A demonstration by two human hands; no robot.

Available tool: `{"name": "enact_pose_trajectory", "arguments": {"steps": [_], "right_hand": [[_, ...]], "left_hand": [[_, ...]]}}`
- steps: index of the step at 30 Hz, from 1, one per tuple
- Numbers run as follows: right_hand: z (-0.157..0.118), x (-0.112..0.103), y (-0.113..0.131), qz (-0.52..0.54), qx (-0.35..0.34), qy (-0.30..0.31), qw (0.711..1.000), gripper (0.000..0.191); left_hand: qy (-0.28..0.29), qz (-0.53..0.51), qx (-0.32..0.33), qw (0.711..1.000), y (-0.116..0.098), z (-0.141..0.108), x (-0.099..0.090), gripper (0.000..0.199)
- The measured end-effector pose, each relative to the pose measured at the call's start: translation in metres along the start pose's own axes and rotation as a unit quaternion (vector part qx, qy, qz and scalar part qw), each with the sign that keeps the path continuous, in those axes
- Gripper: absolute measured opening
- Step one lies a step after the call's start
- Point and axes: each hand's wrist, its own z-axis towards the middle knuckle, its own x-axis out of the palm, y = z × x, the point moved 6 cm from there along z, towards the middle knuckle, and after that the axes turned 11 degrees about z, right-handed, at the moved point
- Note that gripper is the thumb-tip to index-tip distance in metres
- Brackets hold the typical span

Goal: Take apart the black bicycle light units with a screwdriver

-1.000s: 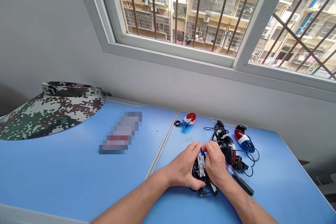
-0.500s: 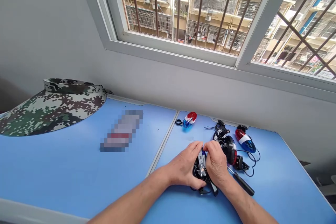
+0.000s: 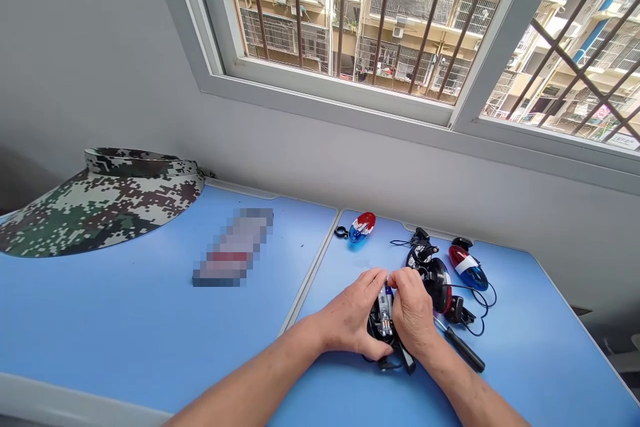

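Note:
An opened black electronic device, with a silver-grey inner part and small coppery contacts, rests on the blue table between my hands. My left hand curves around its left side, thumb at the near end and fingers at the far end. Closed against the right side is my right hand, its fingertips bent over the device's far edge and partly hidden. A black strip with a grey end and a short black cable lie at the near side. Just right of my right hand lies a black-handled screwdriver.
Behind my right hand are black round parts with cables and a red-and-blue light. Another red-and-blue light lies near the wall. Leftward are a blurred-out flat object and a camouflage visor. A seam crosses the table.
Both hands and the device keep the same position. Only the camera view has shifted very slightly.

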Motion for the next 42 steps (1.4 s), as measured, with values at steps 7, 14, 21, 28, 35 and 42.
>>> {"name": "enact_pose_trajectory", "arguments": {"steps": [7, 14, 21, 28, 35, 42], "right_hand": [[0.001, 0.0, 0.0, 0.031, -0.002, -0.005, 1.0, 0.027], [0.0, 0.003, -0.005, 0.079, 0.01, 0.004, 0.997, 0.024], [-0.001, 0.001, -0.003, 0.07, 0.001, -0.007, 0.998, 0.023], [0.001, -0.003, -0.002, 0.043, -0.004, -0.017, 0.999, 0.025], [-0.003, -0.004, -0.007, 0.049, 0.014, 0.007, 0.999, 0.026], [-0.007, -0.007, -0.012, 0.104, 0.03, 0.015, 0.994, 0.018]], "left_hand": [[0.0, -0.001, -0.001, 1.0, 0.0, 0.0, 0.0, 0.073], [-0.001, -0.007, -0.005, 1.0, -0.002, 0.0, -0.001, 0.074], [0.0, -0.007, -0.005, 1.0, -0.001, 0.0, 0.0, 0.077], [-0.001, -0.008, -0.005, 1.0, 0.0, 0.0, 0.0, 0.079], [0.002, -0.019, -0.008, 1.0, 0.005, -0.003, 0.003, 0.085], [-0.005, -0.021, -0.028, 0.999, 0.008, -0.005, 0.004, 0.089]]}}
